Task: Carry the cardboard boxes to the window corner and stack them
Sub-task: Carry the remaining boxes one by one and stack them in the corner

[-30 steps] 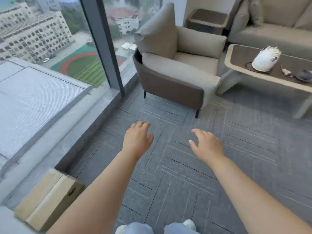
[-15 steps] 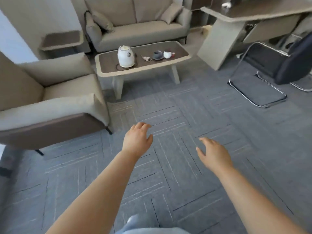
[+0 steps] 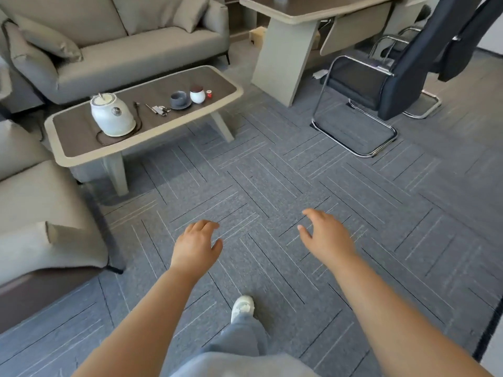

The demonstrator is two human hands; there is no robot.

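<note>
An office lounge: sofa [image 3: 130,42], coffee table [image 3: 81,155], desk [image 3: 283,50], cantilever chair [image 3: 381,85].

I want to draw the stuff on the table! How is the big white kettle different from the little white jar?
The kettle is much bigger than the jar. The kettle's lid is white, but the jar's lid is dark. The kettle stands near the left end of the coffee table, and the jar stands nearer the right end. Both are white and round, and both stand upright on that table.

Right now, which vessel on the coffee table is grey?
The cup on a saucer, between the kettle and the dark-lidded jar; both of those are white.
</note>
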